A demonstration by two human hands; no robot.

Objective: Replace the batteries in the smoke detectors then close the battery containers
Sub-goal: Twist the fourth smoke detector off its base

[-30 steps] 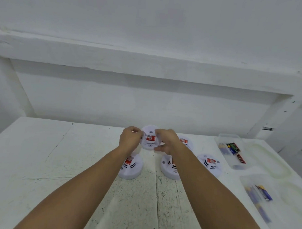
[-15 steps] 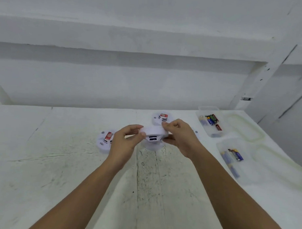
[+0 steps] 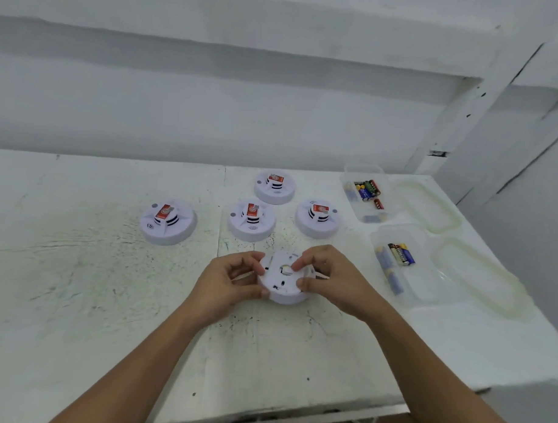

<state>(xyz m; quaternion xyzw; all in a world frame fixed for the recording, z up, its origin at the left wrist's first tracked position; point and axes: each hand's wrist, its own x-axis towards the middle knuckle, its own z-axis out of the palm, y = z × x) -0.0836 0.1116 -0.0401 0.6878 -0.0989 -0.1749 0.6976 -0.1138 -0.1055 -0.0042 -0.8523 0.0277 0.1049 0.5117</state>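
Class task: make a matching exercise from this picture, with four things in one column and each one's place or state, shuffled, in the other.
1. held smoke detector
2. leftmost smoke detector
3. far container
4. container lids

a. off, lying at the right edge
b. underside up, gripped by left hand and right hand
c. open, batteries inside
d. standing alone, red label up

Pairs: 1-b, 2-d, 3-c, 4-a

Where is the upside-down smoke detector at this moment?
In the head view, the smoke detector is near the centre of the table, gripped between the left hand and the right hand, nearer the person than the middle upright detector.
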